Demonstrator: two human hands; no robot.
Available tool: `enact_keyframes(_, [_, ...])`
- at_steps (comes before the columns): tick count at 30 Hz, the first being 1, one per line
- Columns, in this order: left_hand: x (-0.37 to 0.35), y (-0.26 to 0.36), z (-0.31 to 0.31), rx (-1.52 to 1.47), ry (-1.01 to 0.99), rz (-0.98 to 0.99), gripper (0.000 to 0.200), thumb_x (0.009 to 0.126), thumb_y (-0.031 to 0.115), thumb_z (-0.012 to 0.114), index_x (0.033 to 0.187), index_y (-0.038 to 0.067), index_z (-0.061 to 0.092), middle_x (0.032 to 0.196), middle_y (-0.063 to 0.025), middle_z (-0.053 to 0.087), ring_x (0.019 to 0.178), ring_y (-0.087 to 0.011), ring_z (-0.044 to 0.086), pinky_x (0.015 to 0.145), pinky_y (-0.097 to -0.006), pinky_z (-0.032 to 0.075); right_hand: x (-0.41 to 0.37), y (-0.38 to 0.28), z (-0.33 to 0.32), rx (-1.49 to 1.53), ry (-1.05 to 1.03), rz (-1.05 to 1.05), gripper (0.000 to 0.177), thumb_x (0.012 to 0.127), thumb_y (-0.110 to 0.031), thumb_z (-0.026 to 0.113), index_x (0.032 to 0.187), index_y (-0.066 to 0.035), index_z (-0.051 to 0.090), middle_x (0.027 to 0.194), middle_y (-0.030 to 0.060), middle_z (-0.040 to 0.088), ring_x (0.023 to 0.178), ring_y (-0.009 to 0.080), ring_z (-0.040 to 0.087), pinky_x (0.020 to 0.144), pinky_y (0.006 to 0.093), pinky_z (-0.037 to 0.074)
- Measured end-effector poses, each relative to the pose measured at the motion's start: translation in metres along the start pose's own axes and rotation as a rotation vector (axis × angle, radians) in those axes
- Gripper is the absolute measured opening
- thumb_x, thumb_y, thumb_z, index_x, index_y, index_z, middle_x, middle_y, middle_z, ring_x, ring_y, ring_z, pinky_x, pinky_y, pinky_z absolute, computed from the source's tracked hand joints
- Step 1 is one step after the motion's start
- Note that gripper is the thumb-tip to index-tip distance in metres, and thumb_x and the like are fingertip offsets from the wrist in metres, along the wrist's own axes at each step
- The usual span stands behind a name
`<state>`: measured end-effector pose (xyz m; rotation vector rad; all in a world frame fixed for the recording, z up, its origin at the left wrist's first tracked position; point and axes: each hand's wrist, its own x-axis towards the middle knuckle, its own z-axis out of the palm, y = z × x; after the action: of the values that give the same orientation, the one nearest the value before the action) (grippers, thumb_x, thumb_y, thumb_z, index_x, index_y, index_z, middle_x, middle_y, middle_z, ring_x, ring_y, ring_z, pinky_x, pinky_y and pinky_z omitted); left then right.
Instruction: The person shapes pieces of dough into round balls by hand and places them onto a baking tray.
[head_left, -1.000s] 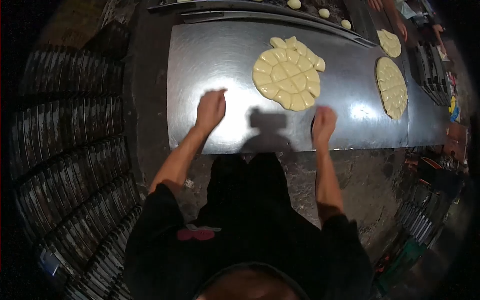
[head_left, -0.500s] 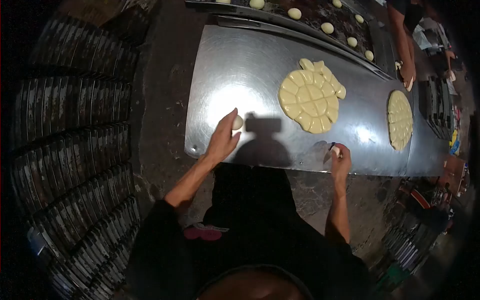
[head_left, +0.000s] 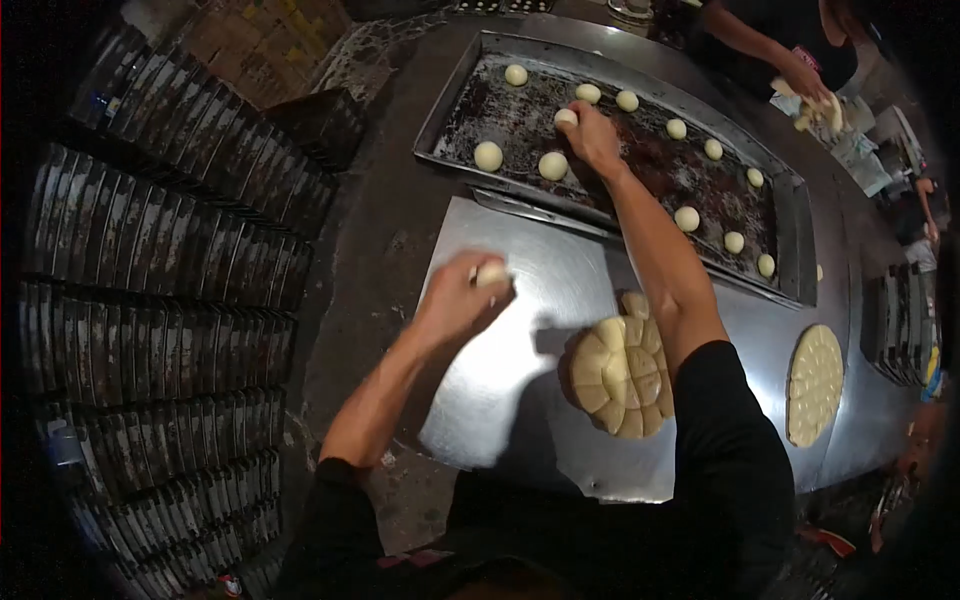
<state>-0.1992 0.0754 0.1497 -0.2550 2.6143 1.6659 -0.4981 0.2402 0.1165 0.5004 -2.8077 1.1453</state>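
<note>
My right hand (head_left: 595, 138) reaches into a long dark metal tray (head_left: 800, 240), its fingers closed on a small dough ball (head_left: 566, 118). Several pale dough balls, such as one at the tray's near left (head_left: 488, 156), sit apart in it. Above the steel table (head_left: 470, 370), my left hand (head_left: 465, 295), slightly blurred, has its fingers wrapped round another dough ball (head_left: 491, 273). A round slab of dough scored into pieces (head_left: 615, 375) lies on the table, partly hidden by my right arm.
Another scored dough slab (head_left: 815, 385) lies at the table's right. Stacks of dark metal trays (head_left: 170, 260) stand along the left. At the upper right, a co-worker's hand (head_left: 808, 80) is over some dough. More trays (head_left: 895, 325) stand at the right edge.
The view has shifted toward the tray. My right hand has moved from the table's near edge into the tray. My left hand's fingers have closed round its dough ball.
</note>
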Motion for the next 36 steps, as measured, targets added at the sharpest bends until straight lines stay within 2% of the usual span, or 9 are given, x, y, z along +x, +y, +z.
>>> enact_keyframes(4, [0.139, 0.036, -0.013, 0.43, 0.249, 0.454, 0.035, 0.078, 0.02, 0.074, 0.109, 0.005, 0.067, 0.097, -0.0147, 0.067, 0.087, -0.0234, 0.065, 0.08, -0.0345, 0.051, -0.015, -0.002, 0.014, -0.377, -0.043, -0.088, 0.055, 0.083, -0.029, 0.07, 0.133, -0.014, 0.053, 0.146, 0.0128, 0.037, 0.138, 0.0399, 0.026, 0.106, 0.0665, 0.025])
enact_keyframes(7, [0.234, 0.024, -0.011, 0.526, 0.271, 0.407, 0.033, 0.077, 0.023, 0.07, 0.105, 0.006, 0.068, 0.102, -0.0214, 0.065, 0.098, -0.0382, 0.062, 0.088, -0.0444, 0.05, -0.104, -0.028, -0.016, 0.044, 0.23, -0.419, 0.023, 0.076, -0.016, 0.069, 0.097, -0.007, 0.069, 0.091, 0.0126, 0.068, 0.089, 0.0336, 0.062, 0.08, 0.0458, 0.045])
enact_keyframes(11, [0.305, -0.02, 0.009, 1.055, -0.039, 0.304, 0.035, 0.088, 0.029, 0.064, 0.114, 0.006, 0.064, 0.115, -0.0225, 0.062, 0.109, -0.0385, 0.059, 0.091, -0.0458, 0.048, -0.283, -0.035, -0.07, 0.087, -0.117, -0.359, 0.021, 0.079, -0.011, 0.07, 0.099, -0.004, 0.067, 0.099, 0.0106, 0.067, 0.098, 0.0259, 0.062, 0.092, 0.0432, 0.045])
enact_keyframes(13, [0.26, 0.03, 0.03, 0.875, 0.103, 0.554, 0.031, 0.089, 0.027, 0.062, 0.108, 0.002, 0.063, 0.108, -0.0209, 0.062, 0.104, -0.0372, 0.06, 0.087, -0.0473, 0.048, -0.318, 0.016, -0.078, -0.028, -0.378, -0.01, 0.017, 0.082, -0.011, 0.066, 0.098, -0.004, 0.067, 0.092, 0.0121, 0.067, 0.096, 0.0303, 0.062, 0.088, 0.0407, 0.048])
enact_keyframes(16, [0.135, 0.06, 0.096, 0.262, -0.183, 0.429, 0.021, 0.09, 0.026, 0.06, 0.1, 0.008, 0.065, 0.093, -0.0151, 0.063, 0.09, -0.0332, 0.062, 0.079, -0.0416, 0.051, -0.312, 0.085, -0.121, 0.085, 0.099, 0.336, 0.012, 0.084, -0.015, 0.067, 0.086, -0.004, 0.068, 0.086, 0.013, 0.069, 0.086, 0.0321, 0.064, 0.075, 0.0406, 0.051])
enact_keyframes(22, [0.08, -0.002, 0.22, 0.506, -0.475, 0.672, 0.034, 0.083, 0.02, 0.066, 0.112, 0.002, 0.059, 0.112, -0.0184, 0.056, 0.108, -0.0341, 0.053, 0.09, -0.0435, 0.045, -0.275, 0.121, -0.11, -0.421, -0.08, -0.03, 0.029, 0.079, -0.026, 0.069, 0.098, -0.005, 0.062, 0.089, 0.0145, 0.066, 0.091, 0.033, 0.063, 0.092, 0.0447, 0.043])
enact_keyframes(27, [0.039, 0.012, 0.177, 0.12, -0.469, 0.216, 0.017, 0.082, 0.013, 0.062, 0.091, 0.005, 0.05, 0.076, -0.0094, 0.059, 0.066, -0.0174, 0.057, 0.06, -0.0309, 0.049, -0.31, 0.077, -0.117, 0.209, -0.017, 0.24, 0.027, 0.083, -0.022, 0.069, 0.098, -0.003, 0.058, 0.089, 0.0092, 0.065, 0.087, 0.0241, 0.063, 0.086, 0.0385, 0.046])
enact_keyframes(33, [-0.09, -0.028, 0.038, -0.483, -0.19, -0.192, 0.024, 0.085, 0.001, 0.06, 0.109, 0.002, 0.057, 0.092, -0.006, 0.06, 0.086, -0.0159, 0.061, 0.077, -0.0293, 0.052, -0.408, -0.028, -0.123, 1.149, 0.315, 0.427, 0.03, 0.089, -0.002, 0.062, 0.116, -0.002, 0.048, 0.091, 0.0069, 0.062, 0.087, 0.012, 0.06, 0.075, 0.0253, 0.05])
enact_keyframes(36, [-0.151, -0.113, 0.009, -0.082, -0.287, 0.029, 0.023, 0.082, 0.001, 0.06, 0.105, 0.001, 0.063, 0.099, -0.0109, 0.061, 0.095, -0.0204, 0.061, 0.083, -0.0322, 0.051, -0.462, -0.041, -0.058, 0.631, -0.096, 0.277, 0.018, 0.09, -0.011, 0.062, 0.107, -0.005, 0.062, 0.102, 0.0075, 0.067, 0.099, 0.0229, 0.064, 0.081, 0.0343, 0.053])
